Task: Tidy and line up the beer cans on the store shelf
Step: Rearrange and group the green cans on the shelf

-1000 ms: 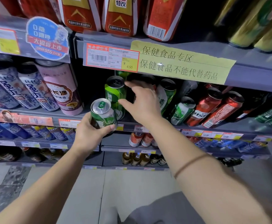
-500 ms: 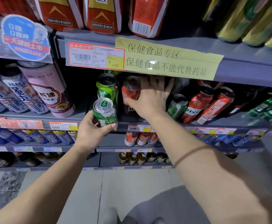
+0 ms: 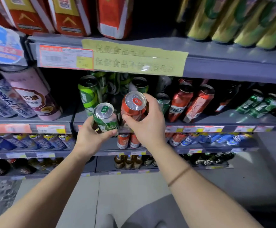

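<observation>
- The right hand point(image 3: 148, 122) has its grip closed around a red can point(image 3: 134, 106), upright, held before the shelf point(image 3: 216, 123)
- The left hand point(image 3: 91, 137) grips a green can point(image 3: 105, 117)
- The red row point(image 3: 191, 102) lies at 3 o'clock, nearer the right hand

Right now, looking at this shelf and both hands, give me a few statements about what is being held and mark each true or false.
1. The left hand holds a green aluminium can. True.
2. The right hand is empty. False: it grips a red aluminium can.
3. Both held cans sit on the shelf. False: they are in the hands, in front of the grey metal shelf.
4. A yellow paper sign hangs on the shelf edge above. True.
</observation>
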A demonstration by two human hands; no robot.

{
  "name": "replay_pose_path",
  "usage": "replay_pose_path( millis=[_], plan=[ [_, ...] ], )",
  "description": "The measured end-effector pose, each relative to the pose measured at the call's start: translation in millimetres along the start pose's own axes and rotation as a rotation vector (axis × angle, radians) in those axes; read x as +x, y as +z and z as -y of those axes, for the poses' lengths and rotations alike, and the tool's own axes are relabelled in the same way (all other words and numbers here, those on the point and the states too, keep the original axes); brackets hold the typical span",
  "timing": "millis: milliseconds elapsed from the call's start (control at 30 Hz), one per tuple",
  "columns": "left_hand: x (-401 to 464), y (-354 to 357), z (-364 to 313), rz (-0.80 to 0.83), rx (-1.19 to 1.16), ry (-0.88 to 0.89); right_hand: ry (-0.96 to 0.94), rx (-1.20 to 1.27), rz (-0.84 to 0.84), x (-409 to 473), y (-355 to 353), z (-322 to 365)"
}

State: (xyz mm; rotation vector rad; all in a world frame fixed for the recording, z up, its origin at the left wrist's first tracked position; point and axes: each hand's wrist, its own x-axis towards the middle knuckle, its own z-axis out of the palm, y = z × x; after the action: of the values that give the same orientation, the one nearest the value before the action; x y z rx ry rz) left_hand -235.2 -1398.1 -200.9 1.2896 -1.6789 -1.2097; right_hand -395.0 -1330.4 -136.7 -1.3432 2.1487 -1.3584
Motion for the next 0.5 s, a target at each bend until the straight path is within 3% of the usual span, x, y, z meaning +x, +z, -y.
replay_pose_path(
  millis=[167,500],
  plan=[
    [-10,57,-23,0.045,-0.018,0.023,0.072,0.115,-0.072,-6,-69,-37],
    [-39,215,-72,0.012,-0.023,-0.010,0.131,0.038,-0.169,40,-233,-157]
  ],
)
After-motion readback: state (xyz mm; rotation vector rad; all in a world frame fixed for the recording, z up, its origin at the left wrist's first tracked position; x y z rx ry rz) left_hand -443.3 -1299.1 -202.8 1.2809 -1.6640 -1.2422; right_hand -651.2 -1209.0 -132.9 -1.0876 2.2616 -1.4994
